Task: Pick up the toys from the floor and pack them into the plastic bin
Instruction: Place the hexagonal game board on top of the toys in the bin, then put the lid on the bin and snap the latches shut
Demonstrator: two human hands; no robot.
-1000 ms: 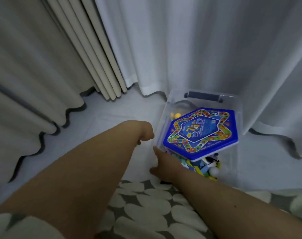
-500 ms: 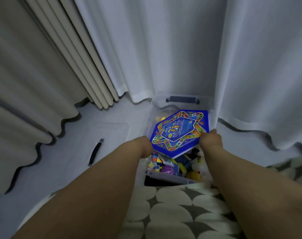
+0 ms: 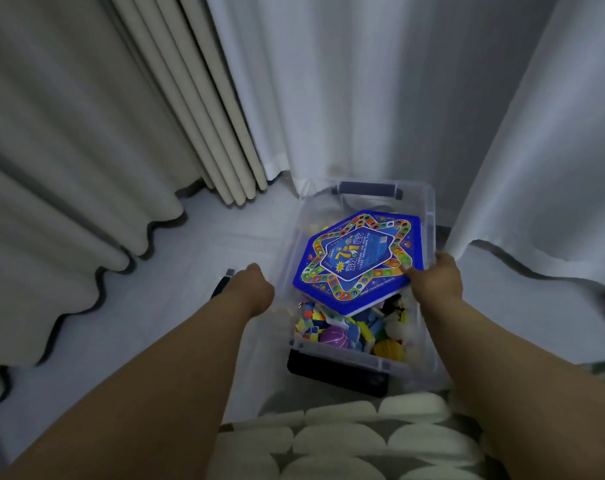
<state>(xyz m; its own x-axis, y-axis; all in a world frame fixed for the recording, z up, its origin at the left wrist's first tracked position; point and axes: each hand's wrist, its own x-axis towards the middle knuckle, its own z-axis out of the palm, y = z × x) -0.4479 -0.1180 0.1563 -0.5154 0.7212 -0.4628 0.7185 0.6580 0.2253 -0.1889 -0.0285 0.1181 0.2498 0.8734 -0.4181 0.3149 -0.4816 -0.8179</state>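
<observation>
- Here, a clear plastic bin stands on the pale floor in front of the white sheer curtains, its dark handle at the far end.
- A blue hexagonal game board, printed with a coloured star-shaped track, lies tilted on top of the toys in the bin.
- The right hand is at the bin's right wall, its thumb on the board's right edge; the hand appears to grip that edge, though the fingers underneath are hidden.
- The left hand sits at the bin's left wall with its fingers curled; whether it grasps the rim cannot be told from this angle.
- Below the board the bin holds a heap of small toys: a multicoloured cube puzzle, a purple ball, a yellow ridged toy and blue pieces.
- A dark strap-like piece lies on the floor just beyond the left hand.
- Beige curtains hang to the left, and a grey-and-white patterned cushion fills the near edge.
</observation>
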